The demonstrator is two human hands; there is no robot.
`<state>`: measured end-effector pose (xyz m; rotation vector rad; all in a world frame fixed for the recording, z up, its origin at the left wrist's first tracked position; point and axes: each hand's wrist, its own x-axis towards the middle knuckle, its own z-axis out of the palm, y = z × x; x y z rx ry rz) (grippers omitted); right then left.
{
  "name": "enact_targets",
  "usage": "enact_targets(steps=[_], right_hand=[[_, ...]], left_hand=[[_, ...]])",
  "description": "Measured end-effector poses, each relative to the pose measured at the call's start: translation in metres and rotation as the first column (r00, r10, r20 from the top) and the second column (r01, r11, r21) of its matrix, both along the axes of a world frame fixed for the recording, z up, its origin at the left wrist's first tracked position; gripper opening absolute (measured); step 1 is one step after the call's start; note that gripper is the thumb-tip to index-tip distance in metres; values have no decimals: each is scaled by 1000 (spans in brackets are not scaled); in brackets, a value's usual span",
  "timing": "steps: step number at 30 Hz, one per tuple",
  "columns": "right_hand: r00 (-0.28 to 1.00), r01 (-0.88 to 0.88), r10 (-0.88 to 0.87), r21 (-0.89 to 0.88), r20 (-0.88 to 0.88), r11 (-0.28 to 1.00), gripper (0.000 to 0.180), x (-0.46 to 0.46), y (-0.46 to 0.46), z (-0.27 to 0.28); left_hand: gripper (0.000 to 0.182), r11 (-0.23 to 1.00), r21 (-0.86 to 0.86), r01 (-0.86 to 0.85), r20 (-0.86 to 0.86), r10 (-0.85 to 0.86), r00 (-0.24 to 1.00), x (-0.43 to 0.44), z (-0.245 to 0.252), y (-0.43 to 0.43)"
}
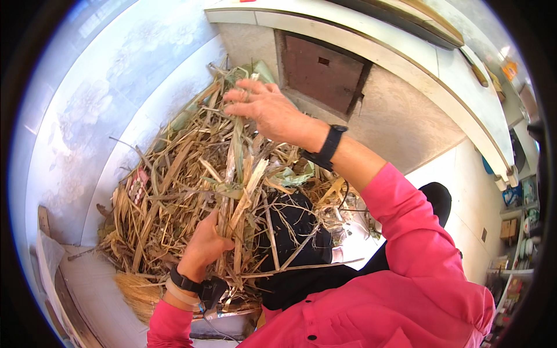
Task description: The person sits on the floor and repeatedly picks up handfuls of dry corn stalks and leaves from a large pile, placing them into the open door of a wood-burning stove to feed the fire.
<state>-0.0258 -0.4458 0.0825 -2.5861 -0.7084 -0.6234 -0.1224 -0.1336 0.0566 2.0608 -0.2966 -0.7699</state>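
Observation:
A large heap of dry straw, stalks and leaves (174, 191) fills the corner against the wall. My left hand (204, 243) grips a bundle of dry stalks and split sticks (239, 191) low down, with the thumb across the front. The bundle stands roughly upright, away from my body. Its far end reaches up toward my right hand (261, 106), whose fingers are spread over the back of the heap. Nothing is clearly held in the right hand; whether its fingertips touch the stalks cannot be told. More loose straw lies across my dark trouser leg (296, 226).
Beyond the heap is a rusty metal door (322, 71) set in a tiled base under a white counter (370, 37). A knife (474, 67) lies on the counter. Straw broom bristles (137, 293) rest near my left wrist. Shelves with goods (518, 235) stand at the right.

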Motion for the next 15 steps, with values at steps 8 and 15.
enact_targets(steps=[8, 15], right_hand=[[944, 4, 1, 13, -330, 1000, 56, -9, -33, -63], [914, 393, -347, 668, -209, 632, 69, -44, -88, -64]], left_hand=[[66, 988, -122, -95, -127, 79, 989, -4, 0, -5], [61, 947, -270, -174, -204, 120, 971, 5, 7, 0]])
